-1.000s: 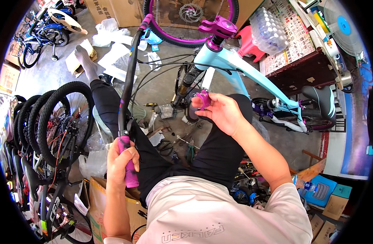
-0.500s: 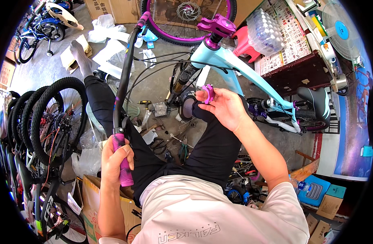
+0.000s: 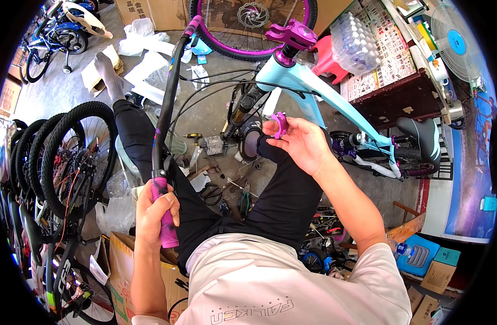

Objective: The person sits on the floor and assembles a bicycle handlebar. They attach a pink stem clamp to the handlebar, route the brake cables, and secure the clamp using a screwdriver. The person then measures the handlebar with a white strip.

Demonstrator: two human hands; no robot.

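My left hand [image 3: 157, 210] is wrapped round the purple rubber grip [image 3: 166, 233] at the near end of a black handlebar [image 3: 165, 119]. The bar stretches away from me to a second purple grip at its far end. Between the fingertips of my right hand [image 3: 302, 143] is a small purple handlebar clamp [image 3: 280, 125], curved like a C, held above my knee. Just beyond stands a light blue bicycle frame [image 3: 313, 81], topped by a purple stem [image 3: 291, 34]. Black cables [image 3: 216, 81] run between the handlebar and the frame.
A purple-rimmed wheel [image 3: 254, 54] leans at the back before cardboard. Several bicycles with black tyres [image 3: 78, 162] crowd the left. Pliers [image 3: 244, 201], a hammer and packaging litter the floor between my legs. Bottled water [image 3: 356, 43] on a red stool and a table stand at right.
The view has shifted very slightly. Both hands keep their holds, with the clamp in almost the same place.
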